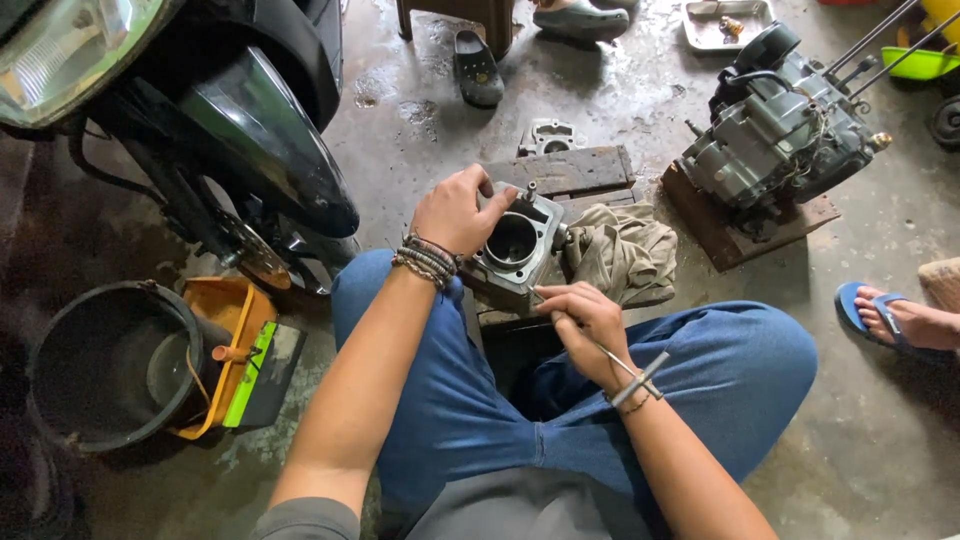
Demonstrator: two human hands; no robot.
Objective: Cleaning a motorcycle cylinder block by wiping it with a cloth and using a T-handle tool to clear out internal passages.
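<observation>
Left hand (455,210) clamps the heavy, rigid engine cylinder (512,250) by its outer edge; right hand (590,320), beside it, pinches a T-handle tool (625,372).

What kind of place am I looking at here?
Probably a small motorcycle repair shop: a motorcycle parked on the stained concrete floor, a removed engine on a wood block, and an engine cylinder held by the left hand.
</observation>
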